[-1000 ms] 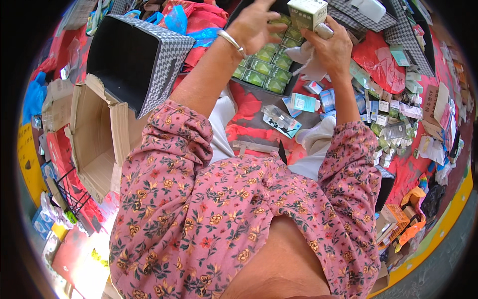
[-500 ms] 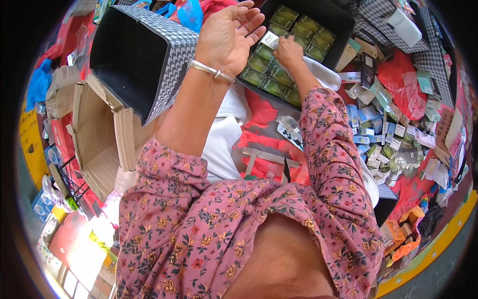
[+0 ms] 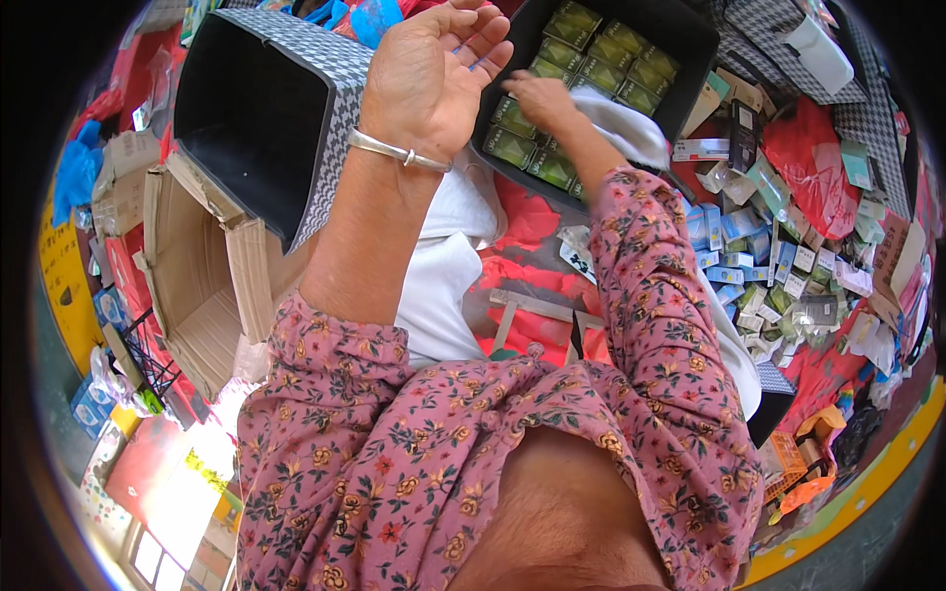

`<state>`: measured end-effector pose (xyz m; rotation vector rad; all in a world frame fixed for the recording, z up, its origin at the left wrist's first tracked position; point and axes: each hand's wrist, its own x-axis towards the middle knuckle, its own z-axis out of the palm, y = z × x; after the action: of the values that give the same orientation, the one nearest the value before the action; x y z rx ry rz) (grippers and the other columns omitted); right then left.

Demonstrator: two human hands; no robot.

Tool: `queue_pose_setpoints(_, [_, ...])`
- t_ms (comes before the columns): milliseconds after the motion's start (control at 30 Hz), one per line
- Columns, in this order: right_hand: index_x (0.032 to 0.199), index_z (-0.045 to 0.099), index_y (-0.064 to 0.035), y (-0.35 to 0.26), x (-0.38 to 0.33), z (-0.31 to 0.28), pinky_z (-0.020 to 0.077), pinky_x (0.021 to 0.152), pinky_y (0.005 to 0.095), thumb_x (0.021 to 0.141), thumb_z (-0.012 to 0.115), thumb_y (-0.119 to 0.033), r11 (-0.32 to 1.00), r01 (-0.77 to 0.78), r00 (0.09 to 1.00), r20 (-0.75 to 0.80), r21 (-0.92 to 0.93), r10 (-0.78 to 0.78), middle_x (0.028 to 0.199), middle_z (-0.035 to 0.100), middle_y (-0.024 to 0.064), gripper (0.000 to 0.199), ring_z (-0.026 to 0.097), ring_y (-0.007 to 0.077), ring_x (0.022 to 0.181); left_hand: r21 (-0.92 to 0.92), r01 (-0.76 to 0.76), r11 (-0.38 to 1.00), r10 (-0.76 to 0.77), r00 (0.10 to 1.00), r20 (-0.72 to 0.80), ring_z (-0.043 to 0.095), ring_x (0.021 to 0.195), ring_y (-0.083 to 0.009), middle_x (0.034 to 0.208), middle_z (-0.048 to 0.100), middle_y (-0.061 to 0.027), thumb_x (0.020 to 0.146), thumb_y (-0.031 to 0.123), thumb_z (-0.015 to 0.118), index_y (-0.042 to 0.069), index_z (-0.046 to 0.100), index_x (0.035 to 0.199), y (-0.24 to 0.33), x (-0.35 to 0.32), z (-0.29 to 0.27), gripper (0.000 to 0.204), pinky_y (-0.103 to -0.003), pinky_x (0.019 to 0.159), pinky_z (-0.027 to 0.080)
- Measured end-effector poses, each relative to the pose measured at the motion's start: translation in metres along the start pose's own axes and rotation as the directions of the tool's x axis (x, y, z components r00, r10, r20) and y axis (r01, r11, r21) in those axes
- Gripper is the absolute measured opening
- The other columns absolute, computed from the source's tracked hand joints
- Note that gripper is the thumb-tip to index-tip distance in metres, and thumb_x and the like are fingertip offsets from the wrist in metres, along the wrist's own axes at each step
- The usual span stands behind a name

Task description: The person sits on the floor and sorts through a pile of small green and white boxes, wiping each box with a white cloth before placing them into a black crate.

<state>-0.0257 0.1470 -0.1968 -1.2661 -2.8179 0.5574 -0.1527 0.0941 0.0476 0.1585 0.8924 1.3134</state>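
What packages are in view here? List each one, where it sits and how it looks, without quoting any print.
Green packets: flat rectangles in rows inside the black bin, under the right hand.
Blue and white cartons: small boxes heaped right of the bin.
Cardboard box: brown, open, far left.
Checked bin: black inside, tilted, beside the open left hand.
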Motion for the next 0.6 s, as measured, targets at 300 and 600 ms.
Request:
queue_pose_setpoints(300, [0.109, 0.055, -0.0154, -0.019, -0.007, 0.024, 0.0492, 0.072, 0.0361, 0.081, 0.042, -0.014, 0.990, 0.066, 0.977, 0.209, -0.127, -0.038, 0.110, 0.052, 0.0125, 0.030, 0.058, 0.0276, 0.092, 0.010, 0.009, 1.000, -0.009, 1.000, 0.000, 0.056, 0.077, -0.0151, 0.083, 0.057, -0.0048, 0.077, 0.003, 0.049, 0.004, 0.053, 0.091, -0.004, 0.000, 0.001, 0.014, -0.028, 0.073, 0.045])
queue_pose_setpoints(600, [0.124, 0.043, -0.0177, 0.043, -0.028, -0.007, 0.0442, 0.083, 0.0401, 0.073, 0.049, -0.008, 0.899, -0.393, 0.918, 0.026, 0.192, 0.396, 0.117, 0.052, 0.0107, 0.052, 0.052, 0.0288, 0.104, 0.008, 0.002, 1.000, -0.002, 0.999, 0.034, 0.057, 0.075, -0.0138, 0.081, 0.058, -0.0033, 0.078, 0.005, 0.051, 0.006, 0.054, 0.088, -0.003, 0.002, -0.002, 0.011, -0.027, 0.072, 0.045])
